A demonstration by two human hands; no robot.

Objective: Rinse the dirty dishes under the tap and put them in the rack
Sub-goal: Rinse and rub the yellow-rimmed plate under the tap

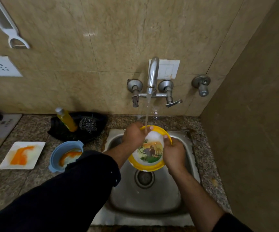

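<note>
The yellow-rimmed plate (149, 153) is held tilted over the sink (145, 203), between both hands, under water running from the tap (152, 76). Its far-left rim is gripped by the left hand (133, 135). Its right rim is gripped by the right hand (174, 154), thumb laid on the face. Fingers behind the plate are hidden, and the upper face is blurred by white splash. A stained blue bowl (57, 158) is set on the desk (10, 181) beside the sink's left edge.

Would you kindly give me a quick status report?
Left hand, right hand holding yellow-rimmed round picture plate under running steel tap. Stained white square plate, blue plastic bowl waiting. No obstruction.
</note>
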